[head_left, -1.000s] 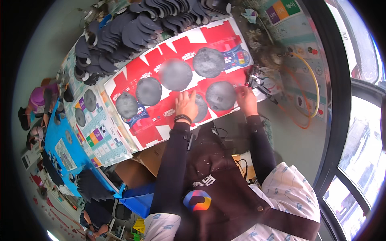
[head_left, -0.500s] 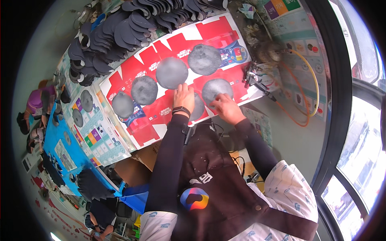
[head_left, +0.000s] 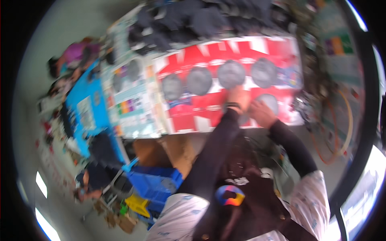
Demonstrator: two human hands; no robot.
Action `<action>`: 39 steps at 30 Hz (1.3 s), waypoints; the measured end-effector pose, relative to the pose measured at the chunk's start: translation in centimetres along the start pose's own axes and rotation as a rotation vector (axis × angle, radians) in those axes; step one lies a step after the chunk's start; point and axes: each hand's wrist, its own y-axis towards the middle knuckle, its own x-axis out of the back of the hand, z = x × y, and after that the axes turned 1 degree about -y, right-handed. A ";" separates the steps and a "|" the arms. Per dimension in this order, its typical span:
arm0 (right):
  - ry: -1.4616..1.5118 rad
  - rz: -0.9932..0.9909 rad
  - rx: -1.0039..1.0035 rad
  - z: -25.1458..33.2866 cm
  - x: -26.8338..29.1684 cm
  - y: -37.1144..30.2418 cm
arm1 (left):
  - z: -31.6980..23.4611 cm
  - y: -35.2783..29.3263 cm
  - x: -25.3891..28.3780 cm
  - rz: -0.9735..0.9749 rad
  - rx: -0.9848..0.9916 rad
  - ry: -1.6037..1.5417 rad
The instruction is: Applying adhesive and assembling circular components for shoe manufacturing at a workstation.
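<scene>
Several grey round fabric-like pieces lie on a red and white printed cardboard sheet (head_left: 209, 106). My left hand (head_left: 239, 99), with a dark band at its wrist, reaches to the lower edge of the middle round piece (head_left: 231, 74). Beside it, my right hand (head_left: 262, 114) is bent at the near left edge of another round piece (head_left: 268, 103). A further round piece (head_left: 243, 119) shows in part between the two hands. Motion blur smears the fingers of both hands, so whether they grip anything is not visible.
Stacks of dark curved pieces (head_left: 209, 20) line the table's far side. A spray gun (head_left: 299, 103) with orange and yellow hoses (head_left: 349, 116) is at the right. Blue bins (head_left: 155, 182) and a cardboard box (head_left: 177, 150) stand lower left. Other people (head_left: 76, 56) sit at a blue table (head_left: 86, 116).
The whole view has turned and shifted, so the sheet now appears farther right and more level. Both hands stay near the same round pieces, close together.
</scene>
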 end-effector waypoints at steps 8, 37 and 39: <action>-0.134 -0.045 0.211 2.3 1.0 4.3 | 2.2 -0.2 -5.1 -0.191 0.117 0.214; 0.017 0.115 0.040 5.4 20.8 2.5 | 6.5 -8.7 16.0 -0.245 -0.025 -0.213; -0.025 0.030 0.074 9.3 21.8 6.6 | 11.7 -13.1 20.8 -0.254 0.132 -0.494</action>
